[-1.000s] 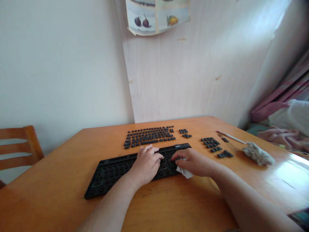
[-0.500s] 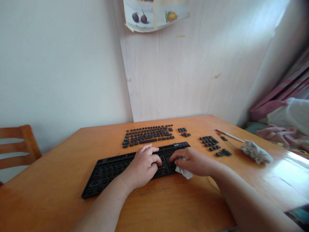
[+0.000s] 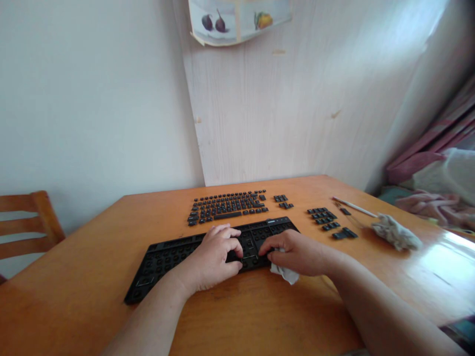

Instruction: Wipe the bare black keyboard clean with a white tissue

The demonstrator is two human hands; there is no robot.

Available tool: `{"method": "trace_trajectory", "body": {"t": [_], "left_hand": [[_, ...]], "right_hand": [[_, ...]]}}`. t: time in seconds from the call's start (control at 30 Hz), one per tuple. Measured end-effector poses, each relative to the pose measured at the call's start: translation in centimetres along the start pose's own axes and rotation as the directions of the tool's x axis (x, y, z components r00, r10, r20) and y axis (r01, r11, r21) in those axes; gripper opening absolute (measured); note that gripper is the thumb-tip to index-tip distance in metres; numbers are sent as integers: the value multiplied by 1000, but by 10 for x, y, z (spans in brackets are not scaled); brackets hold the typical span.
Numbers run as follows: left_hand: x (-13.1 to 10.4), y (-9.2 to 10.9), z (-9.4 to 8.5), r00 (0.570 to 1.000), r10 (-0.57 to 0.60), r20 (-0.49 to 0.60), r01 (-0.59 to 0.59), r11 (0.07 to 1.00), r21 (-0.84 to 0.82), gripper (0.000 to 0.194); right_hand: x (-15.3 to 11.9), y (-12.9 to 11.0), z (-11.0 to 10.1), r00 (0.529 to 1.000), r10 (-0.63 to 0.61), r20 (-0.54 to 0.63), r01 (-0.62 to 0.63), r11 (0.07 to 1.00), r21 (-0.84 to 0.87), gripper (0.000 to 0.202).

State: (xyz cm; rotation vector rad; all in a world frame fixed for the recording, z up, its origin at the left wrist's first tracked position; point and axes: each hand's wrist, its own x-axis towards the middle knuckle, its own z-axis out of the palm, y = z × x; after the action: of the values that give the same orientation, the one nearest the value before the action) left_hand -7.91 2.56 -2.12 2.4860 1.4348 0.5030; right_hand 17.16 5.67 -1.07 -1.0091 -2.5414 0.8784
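A black keyboard (image 3: 174, 253) with its keycaps off lies slantwise on the table, its bare key sockets showing. My left hand (image 3: 212, 257) spans the middle of it from above, fingers toward the far edge and thumb near the front edge, gripping it in place. At the right part of the keyboard, my right hand (image 3: 291, 252) is closed around a crumpled white tissue (image 3: 285, 273) that sticks out below the fingers. Its bent fingertips touch the key sockets. Behind the keyboard, loose black keycaps (image 3: 230, 203) lie in rows laid out like a keyboard.
More keycaps (image 3: 321, 216) lie in small groups at the right of the wooden table (image 3: 92, 277). Beyond them are a thin white stick (image 3: 354, 206) and a crumpled greyish cloth (image 3: 395, 232). A wall stands behind; a wooden chair (image 3: 27, 225) is at the left.
My left hand has shifted slightly left and toward me, its thumb now lower near the front edge. My right hand and the tissue have moved slightly nearer to me.
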Motion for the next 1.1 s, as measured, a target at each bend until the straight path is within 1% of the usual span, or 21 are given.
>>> {"method": "trace_trajectory", "body": {"t": [0.2,0.4,0.53,0.73,0.9,1.1], "left_hand": [[2,-1,4,999,21,-38,-21,1000,1,7],[2,1,3,999,25,-32,-25,1000,-10,4],[2,0,3,999,37,-39,-37,999,5,6],[1,1,3,995,78,-55,-72,993,92,5],[1,2,4,988,130,-80,-122,988,94,6],[3,3,6,985,135,-106,-122,985,121,15]], "right_hand": [[0,-2,0,1000,18,1,-18,1000,-6,32],[0,-2,0,1000,15,-4,-15,1000,-14,32],[0,-2,0,1000,12,1,-12,1000,-17,33],[0,-3,1,1000,8,-13,-9,999,-32,32],[0,-2,1,1000,16,-10,-17,999,-44,31],[0,-3,2,999,30,-12,-30,999,-29,32]]}}
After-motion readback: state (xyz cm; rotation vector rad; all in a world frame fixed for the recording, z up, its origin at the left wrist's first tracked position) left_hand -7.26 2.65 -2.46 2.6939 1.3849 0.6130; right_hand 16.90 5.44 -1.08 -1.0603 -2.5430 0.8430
